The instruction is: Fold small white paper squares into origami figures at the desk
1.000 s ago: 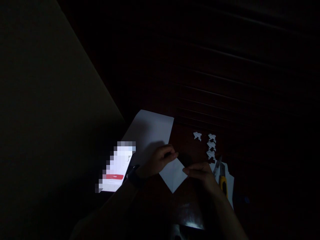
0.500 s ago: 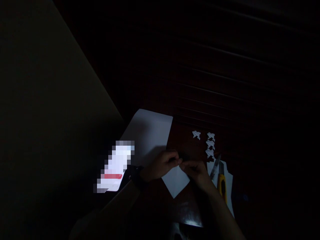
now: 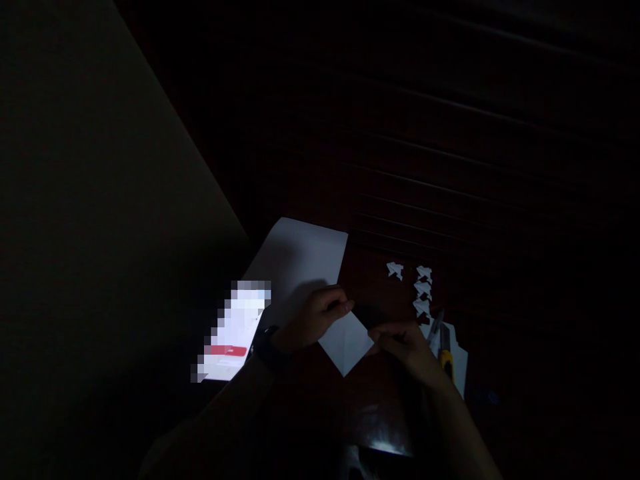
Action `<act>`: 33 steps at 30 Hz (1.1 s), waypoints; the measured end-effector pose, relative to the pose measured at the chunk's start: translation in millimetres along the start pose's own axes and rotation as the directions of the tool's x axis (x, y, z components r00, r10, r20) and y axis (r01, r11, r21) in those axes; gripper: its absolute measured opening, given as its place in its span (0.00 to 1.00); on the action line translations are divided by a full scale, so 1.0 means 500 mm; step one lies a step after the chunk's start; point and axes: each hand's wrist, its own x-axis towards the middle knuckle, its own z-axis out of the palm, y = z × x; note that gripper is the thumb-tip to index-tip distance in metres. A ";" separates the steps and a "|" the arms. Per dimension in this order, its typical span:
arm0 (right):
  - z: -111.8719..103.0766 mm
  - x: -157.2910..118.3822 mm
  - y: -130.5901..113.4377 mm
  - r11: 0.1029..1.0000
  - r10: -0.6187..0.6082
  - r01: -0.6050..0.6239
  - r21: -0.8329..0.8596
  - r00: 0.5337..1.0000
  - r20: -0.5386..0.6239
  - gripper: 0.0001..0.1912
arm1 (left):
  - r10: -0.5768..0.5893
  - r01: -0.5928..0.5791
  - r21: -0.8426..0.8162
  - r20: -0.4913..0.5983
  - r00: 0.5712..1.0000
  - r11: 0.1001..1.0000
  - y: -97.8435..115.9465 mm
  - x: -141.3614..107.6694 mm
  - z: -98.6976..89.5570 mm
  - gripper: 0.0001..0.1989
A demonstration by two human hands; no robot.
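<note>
A small square of white paper point(image 3: 346, 345) with a crease down its middle is turned corner toward me over the dark table point(image 3: 320, 413). My left hand point(image 3: 320, 315), a dark watch on its wrist, has its fingers closed at the paper's upper corner and partly hides its left side. Thumb and forefinger of my right hand point(image 3: 400, 343) pinch the right corner. Beyond my right hand lie several small folded white paper figures point(image 3: 423, 289), three in a column and one point(image 3: 395, 270) to their left.
A large white sheet point(image 3: 305, 257) lies behind my left hand. Left of it glows a blurred bright screen point(image 3: 233, 333). On the right, a yellow utility knife point(image 3: 447, 363) and a pen point(image 3: 437, 327) rest on more white paper point(image 3: 460, 360). The surroundings are very dark.
My hands have moved apart from the upper corner. The right hand has shifted to the right corner, the left stays at the upper one, and the square has moved slightly away from me.
</note>
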 end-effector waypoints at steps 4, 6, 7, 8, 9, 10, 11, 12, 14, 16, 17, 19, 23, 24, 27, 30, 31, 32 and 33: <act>-0.032 -0.007 0.006 1.000 0.010 -0.011 0.028 0.998 0.058 0.13 | -0.018 0.020 0.019 -0.070 0.997 1.000 -0.004 0.005 -0.015 0.13; -0.044 -0.010 0.008 0.998 0.013 -0.014 0.060 1.000 0.028 0.14 | -0.030 0.032 0.015 -0.123 0.992 0.999 -0.004 0.007 -0.021 0.14; -0.046 -0.011 0.009 0.997 0.013 -0.012 0.072 1.000 -0.012 0.14 | -0.036 0.038 0.012 -0.148 0.988 0.999 -0.005 0.008 -0.022 0.14; -0.044 -0.010 0.008 0.997 0.005 0.000 0.080 0.997 -0.073 0.14 | -0.043 0.045 0.008 -0.163 0.986 0.999 -0.005 0.009 -0.021 0.15; -0.038 -0.008 0.007 0.996 -0.019 0.032 0.083 0.987 -0.157 0.13 | -0.046 0.048 0.006 -0.168 0.985 0.999 -0.006 0.008 -0.017 0.15; -0.030 -0.005 0.005 0.995 -0.047 0.064 0.074 0.976 -0.214 0.12 | -0.047 0.048 0.006 -0.166 0.985 0.999 -0.007 0.007 -0.012 0.15; -0.019 0.000 0.005 0.995 -0.069 0.086 0.060 0.968 -0.241 0.13 | -0.052 0.053 0.002 -0.146 0.988 0.999 -0.008 0.006 -0.004 0.15; -0.009 0.005 0.005 0.994 -0.079 0.094 0.055 0.970 -0.230 0.14 | -0.058 0.057 -0.006 -0.136 0.989 0.998 -0.008 0.004 0.004 0.15; 0.009 0.017 0.012 0.998 -0.066 0.067 0.000 0.978 -0.198 0.11 | -0.068 0.065 -0.030 -0.106 0.992 0.997 -0.009 0.001 0.021 0.15; 0.013 0.024 0.024 0.998 -0.050 0.035 -0.060 0.964 -0.262 0.14 | -0.088 0.084 -0.059 -0.074 0.993 0.995 -0.008 -0.001 0.033 0.15; 0.011 0.026 0.030 0.997 -0.049 0.028 -0.073 0.951 -0.306 0.15 | -0.102 0.098 -0.076 -0.053 0.993 0.992 -0.007 -0.002 0.035 0.15; 0.001 0.027 0.039 0.998 -0.052 0.031 -0.059 0.919 -0.391 0.14 | -0.122 0.120 -0.115 -0.005 0.993 0.986 -0.007 -0.002 0.034 0.15; -0.011 0.026 0.037 0.998 -0.045 0.057 0.014 0.900 -0.433 0.12 | -0.129 0.138 -0.180 0.059 0.990 0.974 -0.010 -0.002 0.027 0.15; -0.009 0.026 0.035 0.998 -0.059 0.069 0.009 0.906 -0.419 0.11 | -0.127 0.138 -0.181 0.073 0.989 0.974 -0.012 -0.003 0.027 0.14; 0.002 0.029 0.031 0.994 -0.110 0.101 -0.044 0.904 -0.413 0.09 | -0.097 0.124 -0.170 0.158 0.983 0.978 -0.014 -0.006 0.030 0.13; 0.009 0.031 0.036 0.997 -0.080 0.070 -0.039 0.893 -0.442 0.09 | -0.077 0.118 -0.179 0.217 0.973 0.977 -0.011 -0.010 0.035 0.12; 0.008 0.031 0.039 0.998 -0.055 0.058 -0.007 0.890 -0.452 0.09 | -0.079 0.121 -0.186 0.219 0.973 0.975 -0.009 -0.011 0.036 0.12; 0.006 0.032 0.041 0.998 -0.028 0.051 0.036 0.886 -0.463 0.08 | -0.083 0.126 -0.195 0.218 0.972 0.973 -0.006 -0.012 0.036 0.12; 0.003 0.032 0.043 0.995 -0.004 0.049 0.083 0.879 -0.477 0.08 | -0.087 0.133 -0.204 0.220 0.972 0.970 -0.004 -0.012 0.036 0.12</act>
